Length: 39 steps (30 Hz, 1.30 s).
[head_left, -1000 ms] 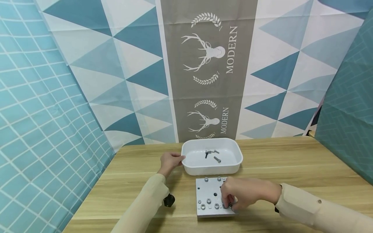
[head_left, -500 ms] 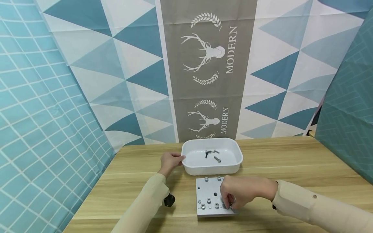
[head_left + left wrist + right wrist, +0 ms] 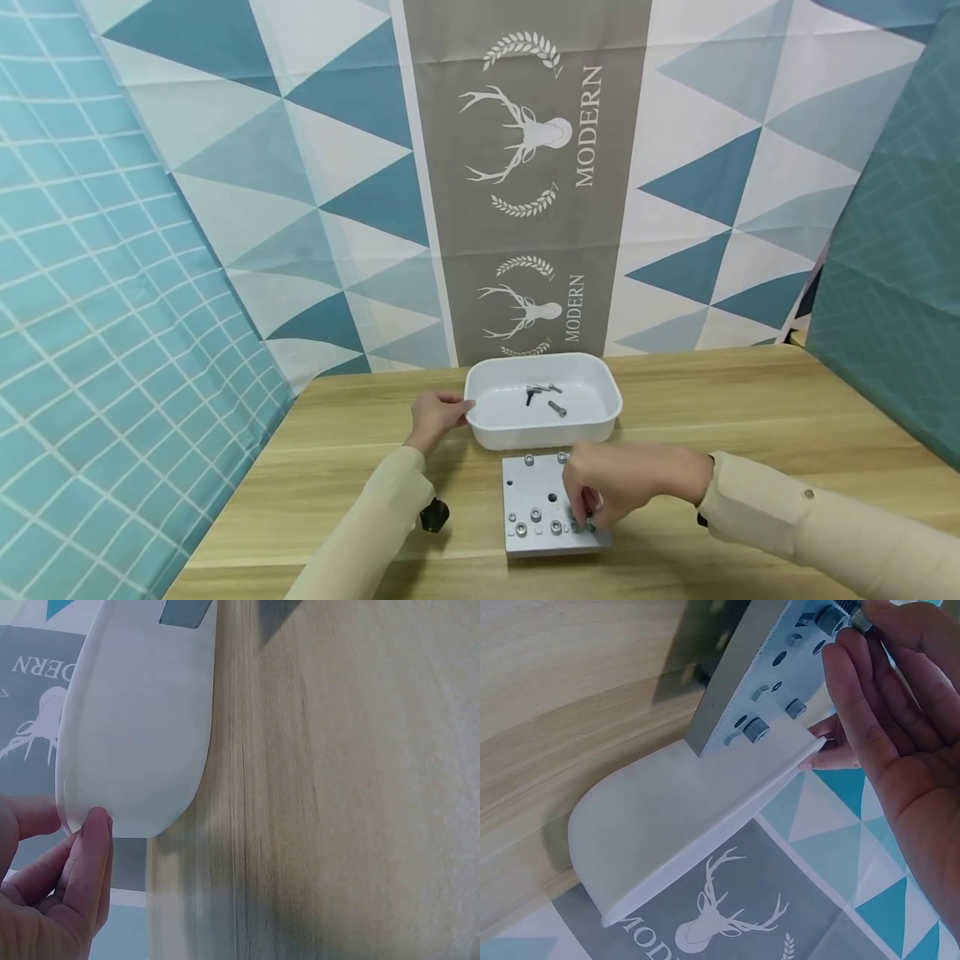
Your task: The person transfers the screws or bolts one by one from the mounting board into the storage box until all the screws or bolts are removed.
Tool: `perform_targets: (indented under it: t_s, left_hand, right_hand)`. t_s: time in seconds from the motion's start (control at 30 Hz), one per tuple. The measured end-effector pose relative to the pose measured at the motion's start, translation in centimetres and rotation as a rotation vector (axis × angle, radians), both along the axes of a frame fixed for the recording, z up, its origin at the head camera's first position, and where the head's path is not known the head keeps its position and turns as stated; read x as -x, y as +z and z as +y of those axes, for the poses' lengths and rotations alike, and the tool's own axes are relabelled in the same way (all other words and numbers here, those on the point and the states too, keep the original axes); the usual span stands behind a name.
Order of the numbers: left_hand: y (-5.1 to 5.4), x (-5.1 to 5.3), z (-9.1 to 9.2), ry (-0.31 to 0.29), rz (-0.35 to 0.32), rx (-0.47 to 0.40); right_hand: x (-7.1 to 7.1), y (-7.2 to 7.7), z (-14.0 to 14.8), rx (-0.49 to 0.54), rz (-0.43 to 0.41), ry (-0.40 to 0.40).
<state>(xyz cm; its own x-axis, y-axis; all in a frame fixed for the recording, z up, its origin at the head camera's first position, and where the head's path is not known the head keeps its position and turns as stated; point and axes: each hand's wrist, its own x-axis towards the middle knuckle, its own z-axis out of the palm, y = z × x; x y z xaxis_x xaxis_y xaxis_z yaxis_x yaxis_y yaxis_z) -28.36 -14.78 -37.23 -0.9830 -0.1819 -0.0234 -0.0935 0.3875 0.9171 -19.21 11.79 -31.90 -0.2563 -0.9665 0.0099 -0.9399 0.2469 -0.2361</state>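
Pinching bolt (image 3: 860, 621): R hand (image 3: 611, 479), plate's (image 3: 534, 486) 4 o'clock. L hand (image 3: 438, 415) grips tray (image 3: 542, 438), 9 o'clock. Prob. partway: several seated bolts (image 3: 556, 527), few screws (image 3: 557, 408) left (loose).

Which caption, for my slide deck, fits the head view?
Left hand gripping a white tray of small hardware, right hand at a silver metal plate.

"MODERN" is printed twice in white, sideways, on the grey backdrop band (image 3: 525, 233). In the left wrist view it is seen upside down, partly hidden; in the right wrist view, only "MOD" can be read.
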Motion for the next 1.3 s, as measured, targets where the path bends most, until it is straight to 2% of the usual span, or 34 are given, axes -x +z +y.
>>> perform_targets:
  t_s: [0.5, 0.6, 0.83, 1.03, 1.17, 1.3]
  left_hand:
    - [0.0, -0.2, 0.0, -0.003, 0.007, -0.018]
    - [-0.1, -0.2, 0.0, -0.003, 0.011, -0.017]
    - [-0.1, -0.1, 0.0, -0.008, 0.034, -0.026]
    - [-0.2, 0.0, 0.0, -0.007, 0.035, -0.022]
    - [-0.1, 0.1, 0.0, -0.002, 0.039, -0.022]
    - [-0.2, 0.0, 0.0, -0.005, 0.036, -0.032]
  right_hand:
    - [0.3, 0.7, 0.0, -0.004, 0.024, -0.009]
    - [0.4, 0.9, 0.1, -0.017, 0.018, -0.036]
    - [0.8, 1.6, 0.3, -0.028, -0.060, -0.145]
    - [1.5, 2.1, 0.5, -0.037, -0.066, -0.215]
    - [2.2, 2.5, 0.3, -0.044, -0.060, -0.237]
    - [2.7, 2.8, -0.1, -0.041, -0.054, -0.225]
